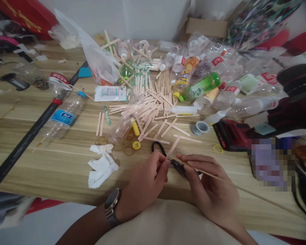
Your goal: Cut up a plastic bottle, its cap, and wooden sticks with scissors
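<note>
Between the fingertips of my left hand (149,178) is a flat wooden craft stick (173,145), pointing up and away from me. My right hand (211,187) pinches a long thin bamboo skewer (257,196) that runs back past the palm to the lower right. The skewer's front end is close to the near end of the craft stick; whether they touch I cannot tell. Under both hands lie black-handled scissors (177,165), partly covered by the fingers. Just beyond my hands another craft stick (187,138) rests on the table.
Loose craft sticks (153,109) and bamboo skewers (164,83) heap mid-table. Plastic bottles (204,86) crowd the back right. Nearer are a tape roll (200,128), a red-and-black battery pack (231,134), crumpled tissue (103,169) and a yellow cap (136,145). A labelled bottle (63,117) lies left.
</note>
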`<state>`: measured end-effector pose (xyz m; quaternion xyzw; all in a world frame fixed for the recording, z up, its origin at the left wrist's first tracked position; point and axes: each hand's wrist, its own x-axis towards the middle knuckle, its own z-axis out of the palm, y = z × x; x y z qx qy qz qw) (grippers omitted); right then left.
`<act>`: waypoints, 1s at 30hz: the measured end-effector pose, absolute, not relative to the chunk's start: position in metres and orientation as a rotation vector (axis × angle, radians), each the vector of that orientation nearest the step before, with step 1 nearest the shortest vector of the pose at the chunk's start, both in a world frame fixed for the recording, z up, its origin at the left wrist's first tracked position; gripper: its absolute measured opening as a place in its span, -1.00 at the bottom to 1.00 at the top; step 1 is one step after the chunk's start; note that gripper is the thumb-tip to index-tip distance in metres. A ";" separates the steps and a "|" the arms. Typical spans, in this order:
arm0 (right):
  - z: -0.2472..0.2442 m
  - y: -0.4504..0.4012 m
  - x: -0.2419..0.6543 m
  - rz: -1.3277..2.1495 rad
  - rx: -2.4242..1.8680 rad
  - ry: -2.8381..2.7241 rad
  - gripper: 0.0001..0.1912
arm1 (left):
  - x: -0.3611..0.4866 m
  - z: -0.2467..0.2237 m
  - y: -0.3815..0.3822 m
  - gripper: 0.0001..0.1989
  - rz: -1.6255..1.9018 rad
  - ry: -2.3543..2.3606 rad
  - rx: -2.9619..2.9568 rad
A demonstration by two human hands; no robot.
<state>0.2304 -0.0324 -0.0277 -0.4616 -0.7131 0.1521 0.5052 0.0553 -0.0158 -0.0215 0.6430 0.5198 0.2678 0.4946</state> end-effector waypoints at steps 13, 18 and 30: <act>-0.028 -0.038 0.237 0.408 -1.069 -1.800 -0.69 | 0.055 -0.015 -0.019 -0.75 0.730 1.192 1.690; -0.032 -0.044 0.229 0.504 -1.043 -1.653 -0.64 | 0.054 -0.016 -0.022 -0.75 0.819 1.265 2.046; -0.029 -0.047 0.214 0.860 -1.098 -1.119 -0.88 | 0.059 -0.021 -0.021 -0.72 1.151 1.282 2.574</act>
